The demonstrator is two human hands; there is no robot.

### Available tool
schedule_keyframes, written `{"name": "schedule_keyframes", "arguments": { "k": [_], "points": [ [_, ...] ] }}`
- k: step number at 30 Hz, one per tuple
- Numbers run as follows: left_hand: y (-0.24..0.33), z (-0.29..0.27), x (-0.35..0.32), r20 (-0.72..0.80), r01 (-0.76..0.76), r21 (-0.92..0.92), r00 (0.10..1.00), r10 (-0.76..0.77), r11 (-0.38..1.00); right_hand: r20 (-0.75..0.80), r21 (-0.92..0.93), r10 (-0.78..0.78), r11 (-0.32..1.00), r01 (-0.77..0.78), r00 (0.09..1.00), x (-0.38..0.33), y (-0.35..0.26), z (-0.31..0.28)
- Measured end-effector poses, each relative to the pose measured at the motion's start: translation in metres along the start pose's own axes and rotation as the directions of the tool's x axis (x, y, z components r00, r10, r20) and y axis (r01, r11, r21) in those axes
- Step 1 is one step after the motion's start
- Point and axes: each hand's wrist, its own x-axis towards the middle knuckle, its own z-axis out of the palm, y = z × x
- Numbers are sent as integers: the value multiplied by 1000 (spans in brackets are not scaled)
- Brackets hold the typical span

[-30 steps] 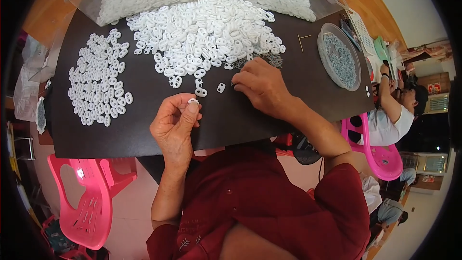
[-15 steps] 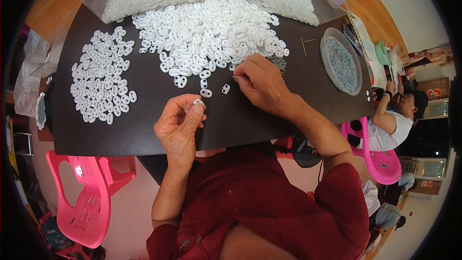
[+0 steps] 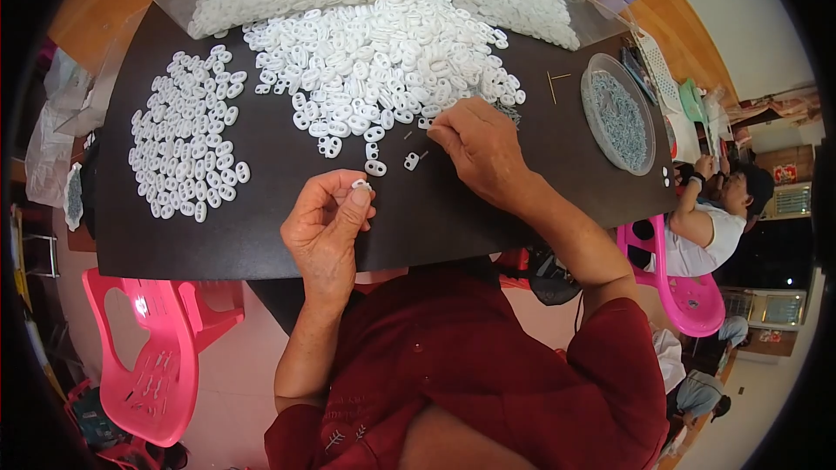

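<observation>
Between thumb and fingertips of my left hand (image 3: 324,222) is a small white plastic cord-lock piece (image 3: 361,184), held just above the dark table (image 3: 287,248). My right hand (image 3: 481,144), its fingers pinched together, rests by the near right edge of the big heap of white oval two-hole pieces (image 3: 392,52). Whatever its fingertips hold is hidden. Partly behind that hand lies a small clump of grey metal springs (image 3: 508,111). Two loose springs lie to its left, one beside a single white piece (image 3: 411,161). Another white oval piece (image 3: 375,169) lies beyond my left fingertips.
Spread at the left is a second group of white pieces (image 3: 187,135). Clear bins (image 3: 165,0) of white parts stand at the back. On the right are a round tub (image 3: 585,104) of grey springs and thin brass-coloured sticks (image 3: 551,87). Another person (image 3: 718,218) sits beyond the table's right edge.
My right hand has shifted slightly to the right, and two small springs now show on the table to its left. My left hand keeps its hold on the white piece.
</observation>
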Motion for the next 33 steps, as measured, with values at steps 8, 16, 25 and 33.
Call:
{"name": "schedule_keyframes", "arguments": {
  "k": [8,16,25,33],
  "points": [
    [-2,-2,-1,31,1,-5,1000,0,1000,110,42,-114,993,110,987,-12,-2,-8],
    [-2,-2,0,23,-16,13,1000,15,1000,154,-6,-165,986,168,974,-28,-2,-11],
    [3,-2,-1,57,57,-40,997,-55,998,38,18,-251,968,250,967,-27,-14,-5],
    [11,0,-2,98,141,-129,987,-129,982,109,514,2,856,-58,994,-1,-53,0]
  ]
}}
